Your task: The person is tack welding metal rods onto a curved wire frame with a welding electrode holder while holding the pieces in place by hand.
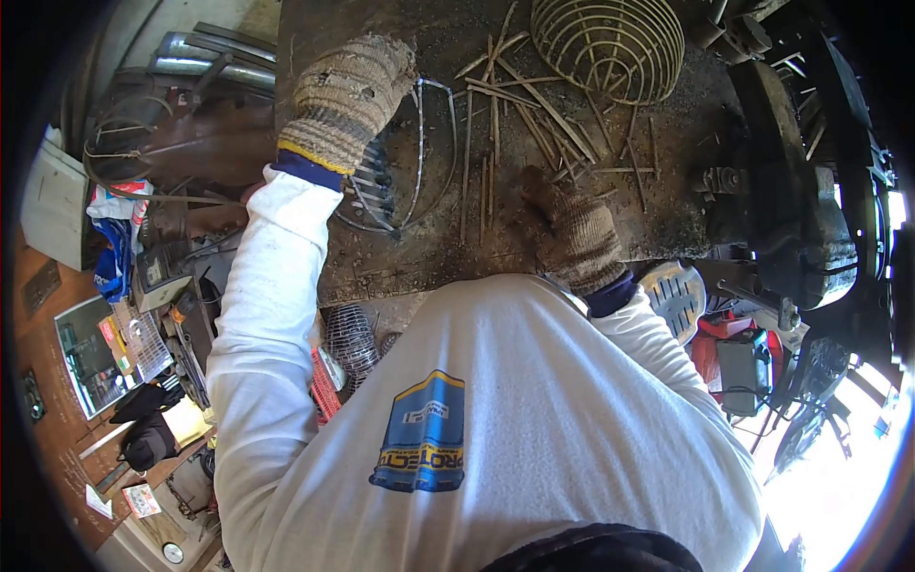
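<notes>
Both my hands wear dirty knitted work gloves over a dark metal-topped bench [438, 257]. My left hand [353, 84] is closed at the upper edge of a bent wire frame [420, 143], its fingertips hidden beneath the glove. Several short parallel bars [374, 191] show inside the frame, beside my left wrist. My right hand [577, 229] is low over the bench near its front edge, right of the frame. Its fingers are dark and blurred, so their grip cannot be made out. Thin metal rods [543, 124] lie scattered just beyond it.
A round wire grille [610, 48] sits at the far right of the bench. A heavy dark vise-like machine [791, 181] stands at the right. Beneath the bench's front edge is a coil of wire [351, 343]. Tools and boxes crowd the left, near a white box [59, 205].
</notes>
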`<state>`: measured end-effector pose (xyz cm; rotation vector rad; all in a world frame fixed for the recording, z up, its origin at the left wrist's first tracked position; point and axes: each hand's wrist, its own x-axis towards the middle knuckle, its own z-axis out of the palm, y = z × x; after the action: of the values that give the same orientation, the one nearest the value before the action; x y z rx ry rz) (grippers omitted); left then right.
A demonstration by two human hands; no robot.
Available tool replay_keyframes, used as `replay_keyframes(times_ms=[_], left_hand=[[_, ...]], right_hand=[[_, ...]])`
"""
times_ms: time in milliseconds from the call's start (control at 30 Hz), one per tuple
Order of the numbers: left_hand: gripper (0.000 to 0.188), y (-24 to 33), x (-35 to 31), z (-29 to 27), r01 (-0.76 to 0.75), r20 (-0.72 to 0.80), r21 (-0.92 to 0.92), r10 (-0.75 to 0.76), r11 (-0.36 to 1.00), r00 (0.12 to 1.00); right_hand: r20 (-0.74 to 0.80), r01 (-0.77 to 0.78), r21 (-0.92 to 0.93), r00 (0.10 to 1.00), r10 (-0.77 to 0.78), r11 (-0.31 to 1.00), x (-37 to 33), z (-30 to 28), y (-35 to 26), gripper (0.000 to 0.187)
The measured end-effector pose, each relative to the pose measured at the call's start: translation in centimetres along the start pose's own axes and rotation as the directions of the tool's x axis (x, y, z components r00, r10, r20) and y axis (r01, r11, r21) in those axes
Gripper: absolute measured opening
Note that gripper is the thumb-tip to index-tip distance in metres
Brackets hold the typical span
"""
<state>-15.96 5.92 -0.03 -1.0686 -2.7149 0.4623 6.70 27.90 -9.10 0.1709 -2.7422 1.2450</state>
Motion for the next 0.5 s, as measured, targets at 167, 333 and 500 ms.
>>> replay_keyframes(times_ms=[167,333,500], left_hand=[[0.037,0.0,-0.1,1.0,-0.032,-0.023,0.051,0.033,0.998,0.999],[0.035,0.8,-0.6,0.1,-0.088,-0.079,0.148,0.100,0.985,0.992],[0.032,1.4,-0.6,-0.8,-0.068,-0.003,0.175,0.070,0.982,0.998]], right_hand=[[0.021,0.005,0.006,1.000,-0.005,1.000,0.0,-0.3,-0.6,0.046],[-0.029,0.117,-0.115,0.992,-0.121,0.986,-0.1,0.0,0.4,0.043],[0.070,-0.041,-0.036,0.997,0.043,0.999,-0.2,0.0,-0.1,0.047]])
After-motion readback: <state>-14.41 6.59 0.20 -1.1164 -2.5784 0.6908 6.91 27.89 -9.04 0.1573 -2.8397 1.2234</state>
